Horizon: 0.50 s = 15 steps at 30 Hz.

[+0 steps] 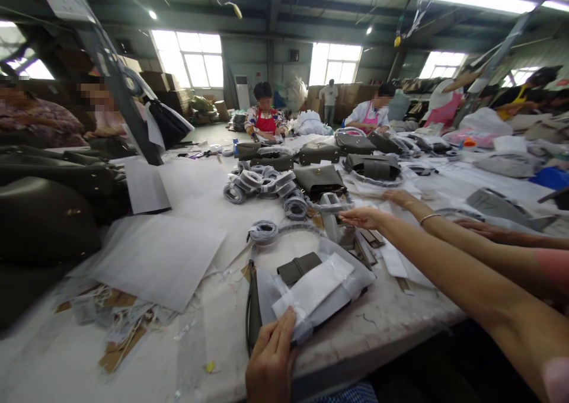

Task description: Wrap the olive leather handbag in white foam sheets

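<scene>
On the table (pixel 400 326), lower centre, the pouch (pixel 299 266) looks only half-wrapped in its white wrap (pixel 317 287), w/ one end bare. Your left hand (pixel 271 361) pinches the wrap's corner. Right hand (pixel 364 216), mid-frame, fingers flat and together, touches a grey strap (pixel 331 204).

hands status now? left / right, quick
Left hand: fingers pinched on the edge of the white wrapping sheet over the grey pouch.
Right hand: open, fingertips touching the wrapped strap piece, gripping nothing.
</scene>
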### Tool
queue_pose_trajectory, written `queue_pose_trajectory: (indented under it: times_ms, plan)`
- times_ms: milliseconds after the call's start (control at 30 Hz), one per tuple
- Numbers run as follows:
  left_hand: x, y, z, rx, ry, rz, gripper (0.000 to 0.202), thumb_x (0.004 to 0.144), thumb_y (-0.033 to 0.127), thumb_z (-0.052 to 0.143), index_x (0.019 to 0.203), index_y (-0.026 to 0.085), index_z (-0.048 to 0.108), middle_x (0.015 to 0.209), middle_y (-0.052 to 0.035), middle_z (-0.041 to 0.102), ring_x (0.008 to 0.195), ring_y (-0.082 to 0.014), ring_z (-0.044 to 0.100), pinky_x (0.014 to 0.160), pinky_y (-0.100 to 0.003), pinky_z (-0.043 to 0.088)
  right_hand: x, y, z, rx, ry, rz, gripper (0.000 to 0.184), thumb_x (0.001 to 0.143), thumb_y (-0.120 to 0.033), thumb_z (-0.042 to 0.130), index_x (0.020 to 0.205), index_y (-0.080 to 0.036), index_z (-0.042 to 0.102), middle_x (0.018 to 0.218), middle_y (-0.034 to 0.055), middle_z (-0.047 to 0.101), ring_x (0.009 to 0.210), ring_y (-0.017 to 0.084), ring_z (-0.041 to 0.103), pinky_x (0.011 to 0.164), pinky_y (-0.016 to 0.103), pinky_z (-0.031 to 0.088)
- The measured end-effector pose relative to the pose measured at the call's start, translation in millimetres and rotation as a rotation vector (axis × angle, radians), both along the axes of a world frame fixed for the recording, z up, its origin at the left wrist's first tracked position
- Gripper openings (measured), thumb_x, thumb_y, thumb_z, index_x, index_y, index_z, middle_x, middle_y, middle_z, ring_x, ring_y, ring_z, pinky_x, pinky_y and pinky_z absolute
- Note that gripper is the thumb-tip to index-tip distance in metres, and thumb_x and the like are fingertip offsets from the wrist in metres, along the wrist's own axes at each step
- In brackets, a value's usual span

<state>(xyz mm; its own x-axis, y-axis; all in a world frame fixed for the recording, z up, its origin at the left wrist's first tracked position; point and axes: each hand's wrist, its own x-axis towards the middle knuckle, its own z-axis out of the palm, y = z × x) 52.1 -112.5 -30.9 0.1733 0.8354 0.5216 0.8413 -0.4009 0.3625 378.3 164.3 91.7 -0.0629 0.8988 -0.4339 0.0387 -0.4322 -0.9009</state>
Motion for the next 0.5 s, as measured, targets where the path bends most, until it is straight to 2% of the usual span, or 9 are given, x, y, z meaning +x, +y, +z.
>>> queue_pose_trajectory:
  times_ms: [100, 233, 367, 500]
  plan:
    - [0, -1, 0.9, -0.01, -0.01, 0.003, 0.067, 0.081, -0.005, 0.053, 0.14, 0.026, 0.051, 0.126, 0.0019, 0.068, 0.11, -0.0154, 0.062, 0.097, -0.022, 0.052, 2, -16, 4.9, 0.048, -0.034, -0.082, 0.008, 0.091, -0.021, 0.07, 0.092, -0.013, 0.068, 0.078, 0.0066, 0.07, 0.064, 0.011, 0.067, 0.061, 0.017, 0.061]
    - [0, -1, 0.7, -0.018, -0.018, -0.007, 0.064, 0.083, -0.003, 0.053, 0.141, 0.026, 0.05, 0.125, 0.0007, 0.068, 0.11, -0.0165, 0.062, 0.098, -0.025, 0.052, 8, -60, 2.1, 0.114, -0.066, -0.172, 0.004, 0.084, -0.015, 0.074, 0.083, -0.015, 0.071, 0.083, 0.0083, 0.073, 0.07, 0.013, 0.07, 0.064, 0.017, 0.061]
    - [-1, 0, -1.1, -0.019, -0.015, -0.021, 0.065, 0.084, -0.002, 0.055, 0.142, 0.026, 0.048, 0.128, -0.0005, 0.067, 0.11, -0.0179, 0.062, 0.099, -0.027, 0.053, 9, -109, -18.2, 0.158, -0.106, -0.262, 0.009, 0.081, -0.021, 0.077, 0.083, -0.013, 0.073, 0.086, 0.0103, 0.074, 0.071, 0.014, 0.07, 0.063, 0.018, 0.061]
    - [-2, -1, -1.2, -0.024, 0.0, -0.02, 0.068, 0.082, -0.004, 0.057, 0.143, 0.026, 0.048, 0.129, 0.0007, 0.067, 0.111, -0.0179, 0.062, 0.099, -0.026, 0.053, 4, -125, -46.8, 0.202, -0.166, -0.345, 0.02, 0.08, -0.031, 0.079, 0.08, -0.013, 0.072, 0.084, 0.011, 0.074, 0.065, 0.014, 0.069, 0.057, 0.02, 0.06]
